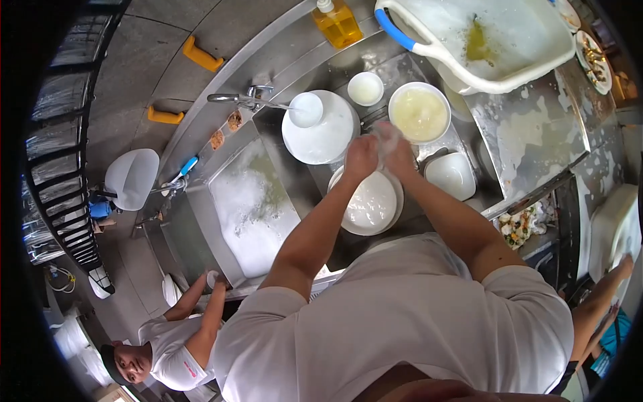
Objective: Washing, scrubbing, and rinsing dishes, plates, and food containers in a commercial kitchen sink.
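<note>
My left hand (361, 155) and my right hand (399, 155) are close together over the stainless steel sink counter. Between them they grip a whitish, blurred cloth or scrubber (386, 134). Just below my hands, stacked white bowls (370, 207) hold a glossy white surface. Beyond my right hand stands a white bowl of cloudy yellowish liquid (420, 114), with a small white bowl (365, 89) to its left. Off to the right lies a squarish white dish (450, 176). A large white plate (329, 138) lies left of my left hand, and a faucet (223, 98) runs water into a white bowl (305, 109) on it.
Sudsy water fills the sink basin (253, 211) at left. A white tub (482, 75) with a blue-wrapped handle stands at the upper right, near a pump bottle of amber liquid (337, 25). At lower left a co-worker (176, 346) holds a white dish; another person's arm (600, 296) reaches in at right.
</note>
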The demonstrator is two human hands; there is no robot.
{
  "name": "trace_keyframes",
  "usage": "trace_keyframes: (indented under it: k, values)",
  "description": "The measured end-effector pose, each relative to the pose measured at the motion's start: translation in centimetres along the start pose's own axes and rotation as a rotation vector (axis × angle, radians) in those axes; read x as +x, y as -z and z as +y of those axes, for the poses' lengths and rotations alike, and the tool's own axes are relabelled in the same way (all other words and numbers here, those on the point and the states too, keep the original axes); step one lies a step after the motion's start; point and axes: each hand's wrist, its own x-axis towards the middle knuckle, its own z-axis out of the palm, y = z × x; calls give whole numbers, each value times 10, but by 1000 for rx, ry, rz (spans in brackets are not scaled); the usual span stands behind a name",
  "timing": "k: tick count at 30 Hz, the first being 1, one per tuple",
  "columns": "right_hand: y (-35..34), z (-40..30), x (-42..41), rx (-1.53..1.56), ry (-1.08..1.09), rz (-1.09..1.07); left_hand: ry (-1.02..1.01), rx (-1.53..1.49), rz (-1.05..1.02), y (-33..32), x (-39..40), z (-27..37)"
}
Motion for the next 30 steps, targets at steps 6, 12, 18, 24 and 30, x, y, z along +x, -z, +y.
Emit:
trace_keyframes:
  k: [6, 12, 18, 24, 30]
  values:
    - [14, -4, -12, 779, -906, -126, 531, -356, 116, -7, -8, -18]
    - [-2, -25, -43, 159, -601, 129, 115, -146, 321, -35, -41, 29]
    - [5, -5, -93, -544, 34, -405, 1137, -1520, -325, 3, -48, 32]
    - [10, -11, -70, -758, -33, -785, 717, -602, -271, 28, -48, 17]
    - [29, -89, 16, -651, 543, -675, -263, 662, -222, 130, 38, -58]
